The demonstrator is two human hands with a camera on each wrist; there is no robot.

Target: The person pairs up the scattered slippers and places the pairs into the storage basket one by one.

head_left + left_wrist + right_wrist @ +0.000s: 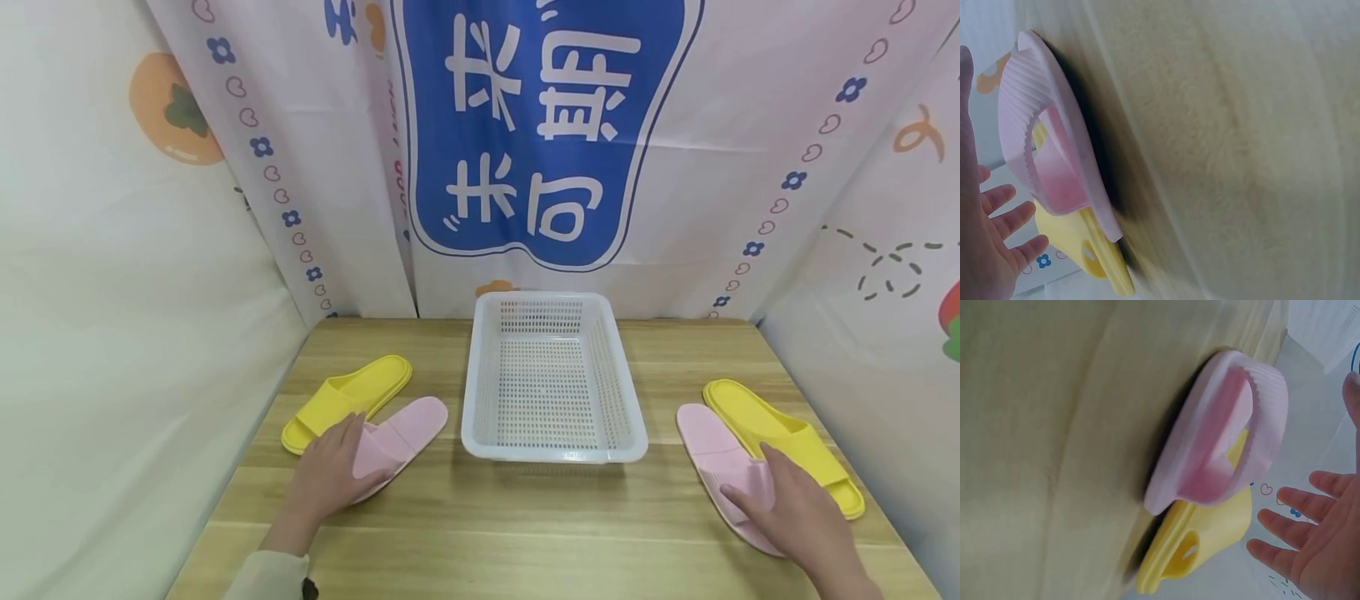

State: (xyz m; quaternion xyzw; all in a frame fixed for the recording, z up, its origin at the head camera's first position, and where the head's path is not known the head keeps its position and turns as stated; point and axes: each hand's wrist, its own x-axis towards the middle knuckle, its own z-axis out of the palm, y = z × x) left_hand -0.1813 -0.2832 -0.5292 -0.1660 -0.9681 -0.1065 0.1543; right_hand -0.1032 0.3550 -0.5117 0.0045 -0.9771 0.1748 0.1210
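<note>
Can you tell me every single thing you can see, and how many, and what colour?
Pink slippers: 2, pink, one each side of the basket
Yellow slippers: 2, yellow, one beside each pink slipper, farther from the basket
Basket: 1, white, far middle of the table
Table: 1, wood-brown, under the slippers and basket
Printed cloth: count unclear, mostly white, behind the table and at both sides
Big sign print: 1, blue with white writing, on the back cloth
Small dark thing: 1, black, by the left cuff; too little shows to name it
Sleeve: 1, pale, left arm
Left hand: 1, bare, at the left pink slipper
Right hand: 1, bare, at the right pink slipper
</note>
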